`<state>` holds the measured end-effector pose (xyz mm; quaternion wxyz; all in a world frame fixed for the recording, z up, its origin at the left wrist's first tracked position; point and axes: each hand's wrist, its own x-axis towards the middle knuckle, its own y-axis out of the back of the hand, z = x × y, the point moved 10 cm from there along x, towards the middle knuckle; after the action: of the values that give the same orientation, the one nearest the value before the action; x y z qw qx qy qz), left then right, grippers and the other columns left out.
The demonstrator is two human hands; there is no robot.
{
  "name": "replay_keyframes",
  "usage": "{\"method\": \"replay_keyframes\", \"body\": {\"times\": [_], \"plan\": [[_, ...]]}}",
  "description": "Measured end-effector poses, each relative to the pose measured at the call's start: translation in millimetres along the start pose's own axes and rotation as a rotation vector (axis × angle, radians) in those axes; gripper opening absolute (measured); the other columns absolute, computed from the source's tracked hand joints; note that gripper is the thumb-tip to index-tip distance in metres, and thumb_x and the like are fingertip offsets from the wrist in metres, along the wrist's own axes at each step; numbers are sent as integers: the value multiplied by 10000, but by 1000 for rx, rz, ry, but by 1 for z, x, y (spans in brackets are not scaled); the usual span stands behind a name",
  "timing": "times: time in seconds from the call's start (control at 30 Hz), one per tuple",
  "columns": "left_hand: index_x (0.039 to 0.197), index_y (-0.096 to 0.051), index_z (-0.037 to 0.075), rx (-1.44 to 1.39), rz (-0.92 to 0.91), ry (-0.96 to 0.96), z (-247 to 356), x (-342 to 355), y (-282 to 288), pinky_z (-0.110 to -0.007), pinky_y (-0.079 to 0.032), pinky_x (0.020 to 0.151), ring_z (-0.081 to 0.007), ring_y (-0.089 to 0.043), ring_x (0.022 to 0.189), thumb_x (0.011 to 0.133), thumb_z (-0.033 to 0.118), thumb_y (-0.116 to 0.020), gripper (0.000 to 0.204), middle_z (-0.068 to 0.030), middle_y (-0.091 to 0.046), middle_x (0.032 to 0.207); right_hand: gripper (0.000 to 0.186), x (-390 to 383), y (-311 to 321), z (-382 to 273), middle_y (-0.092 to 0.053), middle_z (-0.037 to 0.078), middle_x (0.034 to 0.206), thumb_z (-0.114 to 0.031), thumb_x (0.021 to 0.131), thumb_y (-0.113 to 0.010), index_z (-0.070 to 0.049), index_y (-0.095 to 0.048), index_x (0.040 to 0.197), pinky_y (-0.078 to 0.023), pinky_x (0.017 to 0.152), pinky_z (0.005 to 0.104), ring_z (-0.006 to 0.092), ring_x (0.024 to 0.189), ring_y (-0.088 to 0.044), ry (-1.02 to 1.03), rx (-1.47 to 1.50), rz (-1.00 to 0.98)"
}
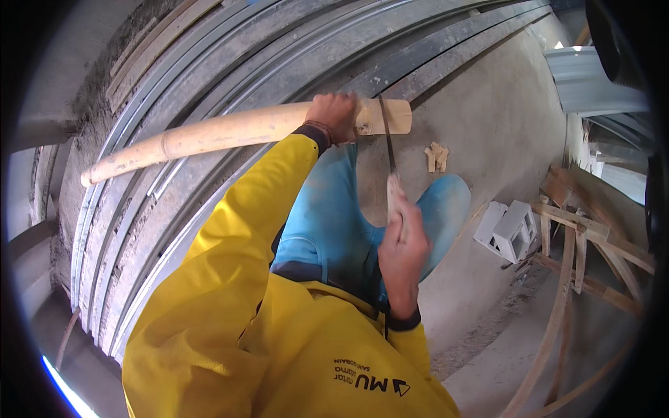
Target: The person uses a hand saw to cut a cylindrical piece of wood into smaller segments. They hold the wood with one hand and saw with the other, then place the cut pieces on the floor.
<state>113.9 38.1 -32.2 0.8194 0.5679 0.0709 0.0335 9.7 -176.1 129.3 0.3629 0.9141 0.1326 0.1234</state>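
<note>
A thick pale bamboo pole (230,130) runs from the far left to just right of the middle, above my knees. My left hand (333,117) is closed over it, a little short of its right end. Across that end lies the dark, narrow blade of a handsaw (388,136), seen almost edge-on; its teeth cannot be made out. The fingers of my right hand (404,247) are wrapped round its pale handle. On the floor just right of the pole's end lie several small bamboo offcuts (437,157).
Long metal channels and boards (279,73) lie side by side at the far left. A grey hollow block (514,231) stands to the right, by a wooden frame of thin beams (575,237). Corrugated metal sheets (592,80) are at the far right.
</note>
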Motion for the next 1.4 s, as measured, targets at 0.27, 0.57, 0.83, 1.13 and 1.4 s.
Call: {"method": "replay_keyframes", "body": {"times": [0.27,0.57,0.83,1.13,1.4], "plan": [[1061,-643,52,-12,48,-14,7,7,14,-479,-605,783,-387,-750,936,603,364,-873,600,-200,-744,979,304,85,-43,9,-679,268,1189,-39,1029,-532,-46,-634,1316,-549,810,485,459,1010,-680,-16,-83,-120],[1107,-651,39,-29,-41,-2,6,5,7,-477,-601,787,-388,-749,922,585,393,-888,674,-194,-756,967,284,60,-32,8,-724,219,1204,-32,1022,-539,-13,-640,1287,-568,880,468,436,1091,-692,47,-46,-58],[1095,-653,43,-18,-97,12,1,5,-4,-476,-602,780,-394,-752,898,588,420,-862,665,-195,-754,946,262,8,-6,3,-707,244,1202,-52,1018,-563,-32,-660,1260,-561,822,495,443,1045,-699,71,1,-5],[1106,-648,50,-47,-91,-5,8,-7,-3,-472,-606,819,-388,-752,940,608,416,-874,658,-203,-756,1011,237,61,-39,15,-716,247,1159,-35,1013,-560,-43,-657,1230,-554,799,502,450,1044,-692,-6,-90,-92],[1066,-717,68,-31,-133,-13,-3,25,14,-474,-606,822,-397,-751,936,558,444,-901,658,-214,-763,940,268,51,-26,5,-725,227,1157,-7,1013,-554,-34,-667,1255,-564,844,476,416,1014,-720,55,-40,-1]]}}
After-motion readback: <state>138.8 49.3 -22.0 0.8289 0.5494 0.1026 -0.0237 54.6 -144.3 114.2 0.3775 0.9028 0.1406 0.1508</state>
